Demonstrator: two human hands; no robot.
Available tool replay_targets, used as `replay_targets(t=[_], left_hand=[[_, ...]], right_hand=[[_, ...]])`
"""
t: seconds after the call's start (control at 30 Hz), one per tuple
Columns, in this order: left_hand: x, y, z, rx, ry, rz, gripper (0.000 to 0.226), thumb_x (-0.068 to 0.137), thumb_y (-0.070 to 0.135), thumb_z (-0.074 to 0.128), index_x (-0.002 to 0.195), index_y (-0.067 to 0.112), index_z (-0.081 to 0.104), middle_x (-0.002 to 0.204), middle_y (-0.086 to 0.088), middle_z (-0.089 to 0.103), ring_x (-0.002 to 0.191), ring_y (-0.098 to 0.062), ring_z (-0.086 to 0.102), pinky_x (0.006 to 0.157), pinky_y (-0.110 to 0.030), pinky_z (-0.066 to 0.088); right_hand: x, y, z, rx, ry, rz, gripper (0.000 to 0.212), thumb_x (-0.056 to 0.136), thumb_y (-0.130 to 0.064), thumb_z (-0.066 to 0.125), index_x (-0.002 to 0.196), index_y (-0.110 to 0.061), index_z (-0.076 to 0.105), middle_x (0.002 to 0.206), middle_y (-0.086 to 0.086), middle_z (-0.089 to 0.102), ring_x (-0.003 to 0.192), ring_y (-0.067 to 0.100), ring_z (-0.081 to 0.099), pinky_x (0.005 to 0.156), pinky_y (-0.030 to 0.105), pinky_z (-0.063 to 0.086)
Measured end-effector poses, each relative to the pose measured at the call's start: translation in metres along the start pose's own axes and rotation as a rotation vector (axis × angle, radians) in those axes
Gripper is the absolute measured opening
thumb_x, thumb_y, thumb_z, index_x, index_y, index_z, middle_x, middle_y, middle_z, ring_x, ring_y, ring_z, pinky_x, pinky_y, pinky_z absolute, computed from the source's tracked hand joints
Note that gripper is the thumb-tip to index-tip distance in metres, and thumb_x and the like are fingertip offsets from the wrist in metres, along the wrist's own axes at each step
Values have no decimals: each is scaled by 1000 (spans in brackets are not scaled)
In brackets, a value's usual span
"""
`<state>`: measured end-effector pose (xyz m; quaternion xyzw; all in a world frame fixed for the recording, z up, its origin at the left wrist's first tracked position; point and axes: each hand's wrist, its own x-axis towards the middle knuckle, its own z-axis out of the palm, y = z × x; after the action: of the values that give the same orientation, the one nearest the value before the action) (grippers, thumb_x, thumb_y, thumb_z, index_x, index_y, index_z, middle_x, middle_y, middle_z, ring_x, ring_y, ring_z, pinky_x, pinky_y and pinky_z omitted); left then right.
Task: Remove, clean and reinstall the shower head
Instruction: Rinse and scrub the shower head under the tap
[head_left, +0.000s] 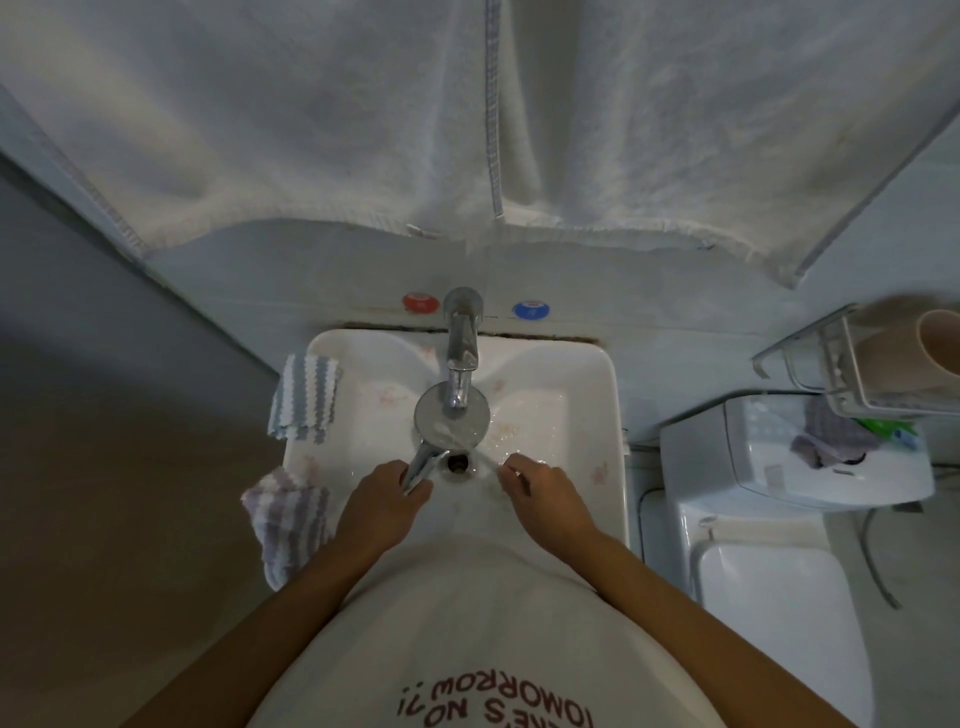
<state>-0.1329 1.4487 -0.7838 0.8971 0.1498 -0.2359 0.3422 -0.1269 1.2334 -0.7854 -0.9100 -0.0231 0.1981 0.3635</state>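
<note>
Shower head (451, 420) under tap (459, 353) for rinsing; left hand (387, 493) grip holds handle, right hand (540, 493) loosely curled, empty.

White T-shirt (467, 623) with red printed lettering, bare forearms, no sleeves visible

Single head-worn wide-angle view, facing steeply down from close above, white ceramic sink (592, 415) central, pale tiled wall (675, 306) beyond
</note>
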Motion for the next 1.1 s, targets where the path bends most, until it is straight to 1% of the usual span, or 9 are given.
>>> replay_targets(t=[0.07, 0.17, 0.33, 0.47, 0.6, 0.73, 0.87, 1.0, 1.1], left_hand=[[1, -1, -1, 1, -11, 13, 36, 90, 34, 59, 61, 23, 40, 60, 3, 44, 54, -13, 43, 53, -29, 31], [0, 1, -1, 57, -26, 54, 32, 91, 36, 58, 67, 20, 43, 64, 3, 47, 58, -15, 45, 52, -28, 31], [-1, -2, 1, 113, -28, 76, 27, 90, 39, 56, 76, 17, 47, 73, 0, 52, 68, -22, 54, 59, -30, 36], [-2, 1, 1, 132, -47, 110, 28, 89, 39, 57, 74, 20, 44, 74, 0, 52, 67, -22, 52, 60, -31, 35], [-3, 1, 1, 139, -55, 124, 30, 89, 38, 58, 71, 23, 40, 73, 0, 49, 68, -21, 50, 61, -30, 33], [-4, 4, 1, 153, -50, 127, 29, 89, 38, 59, 72, 23, 40, 73, 1, 48, 67, -20, 49, 61, -30, 32], [-2, 3, 0, 128, -56, 102, 35, 89, 38, 59, 65, 26, 36, 71, 1, 48, 67, -22, 50, 60, -30, 33], [-2, 3, 0, 134, -51, 93, 39, 89, 38, 59, 62, 27, 33, 67, 4, 44, 64, -22, 49, 59, -30, 32], [-2, 3, 1, 132, -54, 81, 36, 89, 38, 59, 64, 26, 35, 71, 2, 47, 67, -22, 50, 60, -30, 33]], right_hand=[[-2, -1, 1, 0, 4, 6, 28, 101, -30, 44, 75, -20, 46, 56, -5, 44, 53, 16, 41, 51, 30, 29], [6, 2, -4, 42, 116, 98, 29, 102, -29, 42, 77, -17, 48, 57, -2, 45, 55, 20, 43, 53, 33, 30], [0, -4, -2, 36, 9, 45, 28, 102, -26, 43, 75, -18, 48, 59, -1, 48, 58, 22, 43, 56, 35, 31], [7, -1, -5, 68, 115, 103, 29, 103, -29, 42, 77, -17, 48, 60, 1, 49, 57, 21, 45, 55, 34, 29], [4, -6, 1, 28, -6, 30, 24, 102, -28, 42, 79, -23, 48, 68, 4, 55, 66, 28, 52, 59, 36, 36], [10, -2, -4, 53, 131, 104, 25, 102, -27, 42, 82, -17, 51, 65, 2, 51, 64, 27, 50, 57, 34, 31], [3, -6, 2, 4, 4, -13, 23, 102, -29, 44, 85, -18, 57, 58, -4, 47, 61, 26, 46, 57, 32, 31], [8, 1, -2, -3, 117, 72, 26, 102, -31, 43, 77, -23, 43, 55, -8, 38, 61, 26, 43, 57, 33, 30], [5, -1, -1, -7, 38, 20, 28, 102, -28, 44, 75, -21, 43, 56, -5, 41, 59, 26, 41, 57, 33, 28]])
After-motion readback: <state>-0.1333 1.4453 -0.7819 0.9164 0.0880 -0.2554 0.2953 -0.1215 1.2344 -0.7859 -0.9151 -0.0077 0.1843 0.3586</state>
